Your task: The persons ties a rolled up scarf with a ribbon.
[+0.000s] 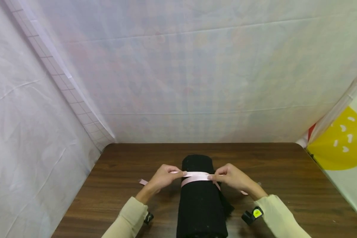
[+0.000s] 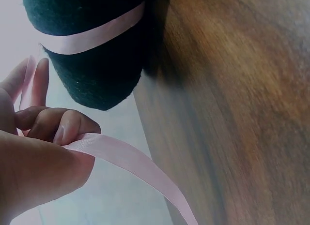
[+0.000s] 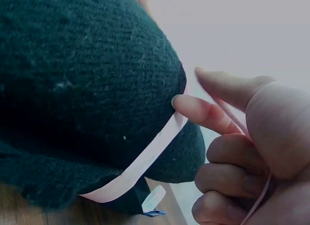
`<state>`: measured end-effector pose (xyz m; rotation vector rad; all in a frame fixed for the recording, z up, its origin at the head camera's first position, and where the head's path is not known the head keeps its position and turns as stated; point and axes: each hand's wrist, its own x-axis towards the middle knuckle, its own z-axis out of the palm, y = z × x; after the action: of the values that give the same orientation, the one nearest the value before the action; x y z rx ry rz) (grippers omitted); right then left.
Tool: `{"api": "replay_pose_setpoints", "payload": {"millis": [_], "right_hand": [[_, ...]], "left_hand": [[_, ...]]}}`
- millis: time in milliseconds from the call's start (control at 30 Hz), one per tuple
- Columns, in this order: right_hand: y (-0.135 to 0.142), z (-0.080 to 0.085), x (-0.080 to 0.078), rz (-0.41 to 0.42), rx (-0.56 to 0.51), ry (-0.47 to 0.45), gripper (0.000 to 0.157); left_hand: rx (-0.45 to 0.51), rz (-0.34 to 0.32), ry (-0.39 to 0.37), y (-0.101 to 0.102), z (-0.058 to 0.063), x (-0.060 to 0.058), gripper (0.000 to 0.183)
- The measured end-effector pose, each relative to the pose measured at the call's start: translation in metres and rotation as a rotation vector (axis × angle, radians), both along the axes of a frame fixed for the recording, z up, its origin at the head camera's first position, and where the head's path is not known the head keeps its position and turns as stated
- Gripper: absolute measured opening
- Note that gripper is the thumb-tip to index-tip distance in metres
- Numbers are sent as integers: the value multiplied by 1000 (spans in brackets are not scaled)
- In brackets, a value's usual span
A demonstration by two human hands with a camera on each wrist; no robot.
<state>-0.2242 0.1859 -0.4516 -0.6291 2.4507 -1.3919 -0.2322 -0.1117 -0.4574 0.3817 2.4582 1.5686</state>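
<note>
A black knitted roll (image 1: pixel 200 211) is being circled by a pink satin ribbon (image 1: pixel 196 178), whose glossy strips are crossing its top towards the far end; the fabric is looking soft and fuzzy, with pale specks of lint being shown on its surface, and a loose dark flap (image 1: pixel 226 205) is being exposed along its right side; the roll is being supported lengthwise on the worktop (image 1: pixel 131 158), near its middle, with its near end being cut off by the lower edge of the head view.

The ribbon is being pinched at the left by the left hand (image 1: pixel 165 178), its grip being closed between thumb and curled fingers; at the right it is being held by the right hand (image 1: pixel 233 178), three fingers being curled while thumb and forefinger are being spread slightly at the tips.

Dark brown wood grain is being displayed by the worktop; the space is being enclosed by pale sheeting (image 1: pixel 196 72), faintly checked behind; a yellow shape (image 1: pixel 342 142) with white marks is being revealed at the right.
</note>
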Motion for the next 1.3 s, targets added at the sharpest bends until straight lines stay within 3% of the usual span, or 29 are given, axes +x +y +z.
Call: {"api": "replay_pose_setpoints", "payload": {"millis": [267, 433, 667, 900, 1300], "right_hand": [[0, 4, -1, 25, -39, 64, 18], [0, 9, -1, 77, -27, 82, 16], [-3, 9, -2, 119, -37, 59, 14], [-12, 10, -1, 49, 18, 143, 17], [-16, 11, 1, -56, 29, 151, 21]], "left_hand": [[66, -19, 7, -3, 1, 0, 22], [143, -80, -16, -2, 0, -2, 19], [109, -100, 20, -1, 1, 0, 17], [85, -61, 5, 1, 2, -1, 21], [65, 23, 1, 0, 3, 4, 24]]}}
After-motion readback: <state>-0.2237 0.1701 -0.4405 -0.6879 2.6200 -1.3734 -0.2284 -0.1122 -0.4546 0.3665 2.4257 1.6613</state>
